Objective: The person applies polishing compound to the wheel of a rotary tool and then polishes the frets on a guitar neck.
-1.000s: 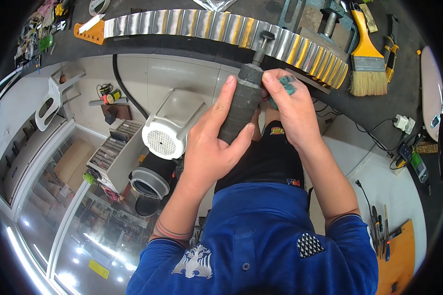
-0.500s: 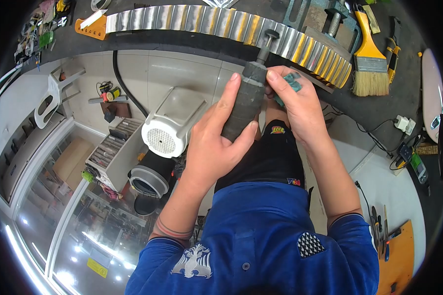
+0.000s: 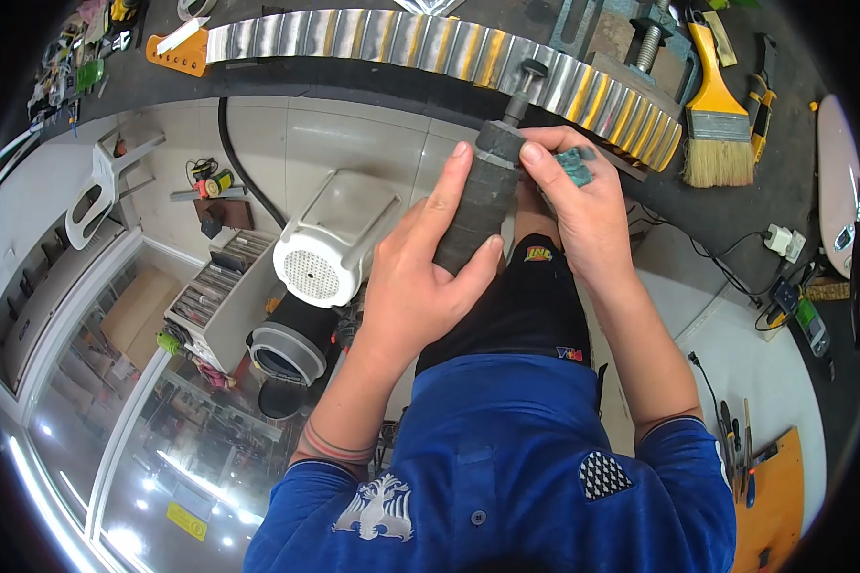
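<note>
My left hand (image 3: 416, 263) is wrapped round the dark, worn body of a rotary tool (image 3: 478, 205), its forefinger stretched along the side. The tool points up and away from me, and a thin shank with a small dark round wheel (image 3: 534, 69) sticks out of its nose. My right hand (image 3: 583, 205) grips a crumbly green lump (image 3: 573, 164) in its curled fingers; its thumb and fingertip are at the tool's collar. Just beyond the wheel lies a guitar neck (image 3: 354, 36), its surface covered in silvery strips with yellowish patches, and an orange headstock (image 3: 183, 53) at the left.
A wide brush (image 3: 719, 124) and a yellow-black cutter knife (image 3: 762, 105) lie at the bench's right. A blue-grey vise (image 3: 631, 38) stands behind the neck. Below the bench are a white stool (image 3: 330, 239) and an open black bin (image 3: 287, 358). Cables hang at the right.
The rotary tool has shifted slightly, its wheel a little to the right. My right fingers have moved a bit, and more of the green lump shows.
</note>
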Available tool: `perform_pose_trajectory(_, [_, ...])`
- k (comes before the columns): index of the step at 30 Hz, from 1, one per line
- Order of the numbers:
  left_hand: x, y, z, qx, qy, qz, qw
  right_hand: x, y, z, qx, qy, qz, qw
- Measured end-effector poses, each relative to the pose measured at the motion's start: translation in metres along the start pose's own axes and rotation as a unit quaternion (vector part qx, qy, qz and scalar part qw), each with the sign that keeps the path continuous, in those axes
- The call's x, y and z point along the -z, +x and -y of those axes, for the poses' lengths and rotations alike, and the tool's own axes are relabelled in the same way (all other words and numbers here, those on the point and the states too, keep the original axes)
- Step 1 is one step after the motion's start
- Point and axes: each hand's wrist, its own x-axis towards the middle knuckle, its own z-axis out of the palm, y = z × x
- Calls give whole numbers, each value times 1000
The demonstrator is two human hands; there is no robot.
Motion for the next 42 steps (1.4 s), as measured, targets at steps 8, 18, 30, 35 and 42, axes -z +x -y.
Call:
perform_pose_trajectory(8, [-2, -8, 3, 13, 3, -4, 1000, 5, 1, -7, -7, -4, 29, 1000])
perform_pose_trajectory(18, [-2, -16, 14, -6, 15, -16, 1000, 9, 7, -3, -30, -9, 71, 997])
perform_pose_trajectory(30, [-1, -26, 16, -4, 22, -6, 1000, 19, 4, -4, -26, -41, 109, 993])
perform_pose_trajectory(35, [-6, -28, 18, -10, 18, -6, 1000, 23, 1, -7, -21, -43, 106, 993])
perform_pose_trajectory(42, [-11, -21, 16, -19, 20, 0, 1000, 29, 0, -13, -23, -2, 82, 996])
